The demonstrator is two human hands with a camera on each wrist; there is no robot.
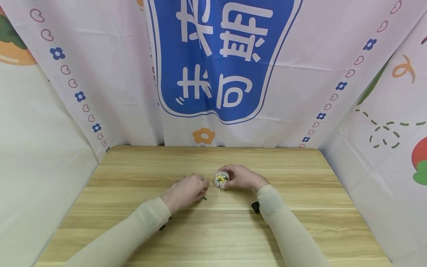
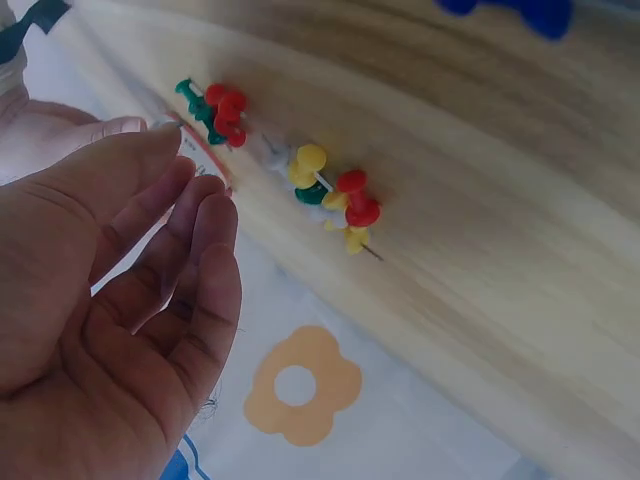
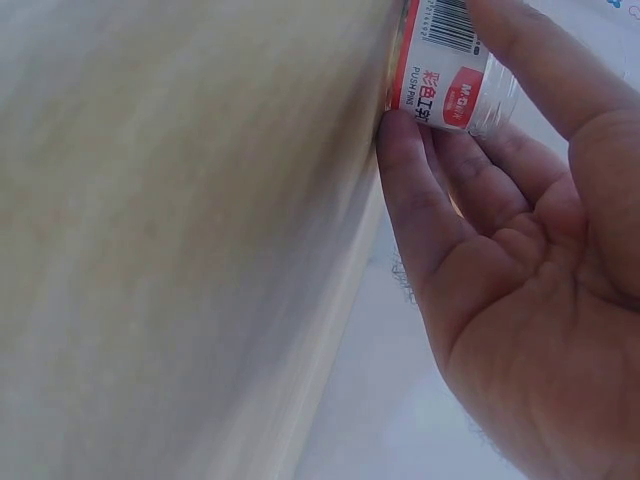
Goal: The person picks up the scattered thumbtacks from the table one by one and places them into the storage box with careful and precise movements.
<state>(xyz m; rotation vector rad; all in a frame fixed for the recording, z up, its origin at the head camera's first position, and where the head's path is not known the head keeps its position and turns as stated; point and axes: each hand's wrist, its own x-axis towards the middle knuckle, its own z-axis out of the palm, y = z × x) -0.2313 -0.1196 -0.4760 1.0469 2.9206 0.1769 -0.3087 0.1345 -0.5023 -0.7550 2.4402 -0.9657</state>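
Observation:
My right hand point(image 1: 238, 176) grips a small clear jar point(image 3: 445, 75) of push pins, thumb on one side and fingers on the other. Its white and red label with a barcode shows in the right wrist view, and yellow, white and green pins fill it in the head view. Left of the jar, my left hand point(image 1: 188, 189) hovers close over the table with loosely bent fingers, and no pin shows between them. Beside its fingertips in the left wrist view lie red pins point(image 2: 230, 112), green pins point(image 2: 203, 112) and a mixed cluster of yellow, white, red and green pins point(image 2: 335, 195).
Both hands are over a wood-grain table point(image 1: 217, 237). Blue pieces point(image 2: 515, 12) lie at the top edge of the left wrist view. A printed cloth point(image 1: 283, 122) hangs behind the table, with more cloth at both sides.

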